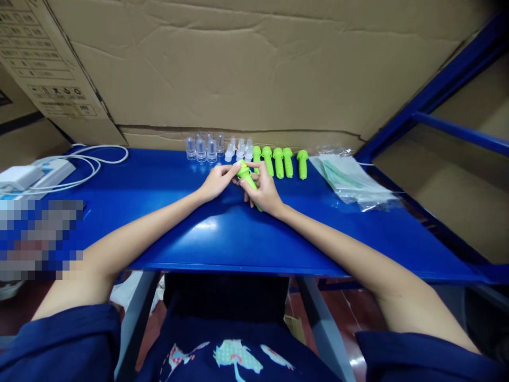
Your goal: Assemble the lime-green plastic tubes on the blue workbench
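Observation:
Both hands meet over the blue table around a lime-green, flashlight-shaped plastic piece (249, 179) with a yellow spot at its wide end. My right hand (265, 190) is wrapped about its narrow body, thumb along it. With thumb and fingertips my left hand (220, 181) grips the wide end. Just behind lie several more green pieces (279, 162) of the same shape in a row. Left of them stand small clear-and-white plastic parts (240, 150), and beyond those several clear domed plastic covers (201, 150). The fingers hide part of the held piece.
Clear plastic bags (353, 178) with pale green contents lie at the right. A power strip (47, 178) with a white cable (95, 164) is at the left, behind a blurred-out patch. Cardboard (254, 69) walls the back of the blue table (207, 233); a blue metal frame (437, 87) borders the right.

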A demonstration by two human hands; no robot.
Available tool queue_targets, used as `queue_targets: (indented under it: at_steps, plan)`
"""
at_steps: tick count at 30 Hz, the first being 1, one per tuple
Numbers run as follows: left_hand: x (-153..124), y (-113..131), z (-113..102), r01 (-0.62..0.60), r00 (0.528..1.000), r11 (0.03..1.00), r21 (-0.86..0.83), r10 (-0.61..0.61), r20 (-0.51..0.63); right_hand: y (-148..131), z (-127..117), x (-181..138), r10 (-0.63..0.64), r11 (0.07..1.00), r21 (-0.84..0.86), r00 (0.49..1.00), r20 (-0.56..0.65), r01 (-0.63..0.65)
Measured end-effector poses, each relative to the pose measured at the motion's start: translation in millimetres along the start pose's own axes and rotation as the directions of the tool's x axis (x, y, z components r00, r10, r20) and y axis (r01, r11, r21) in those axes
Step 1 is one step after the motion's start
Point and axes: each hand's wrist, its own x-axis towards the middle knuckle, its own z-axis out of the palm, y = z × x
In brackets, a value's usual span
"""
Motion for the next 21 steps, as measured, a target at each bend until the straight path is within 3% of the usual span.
queue_targets:
  at_steps: [10, 17, 21]
  plan:
    - [-0.5, -4.8, -2.2, 0.035, 0.997, 0.998, 0.061, -0.03, -0.068, -4.2, -2.8, -2.3, -0.06, 0.992, -0.111, 0.998, 0.004, 0.06]
    - [1.1, -5.1, -3.8, 0.027, 0.999, 0.999, 0.042, -0.025, -0.038, -4.0, -4.7, -1.0, -0.037, 0.977, -0.209, 0.998, 0.045, 0.046]
    - [1.9, -2.7, -4.2, 0.024, 0.999, 1.0, 0.007, -0.024, -0.021, -2.5, -2.3, -1.2, -0.046, 0.986, -0.159, 0.999, 0.02, 0.049]
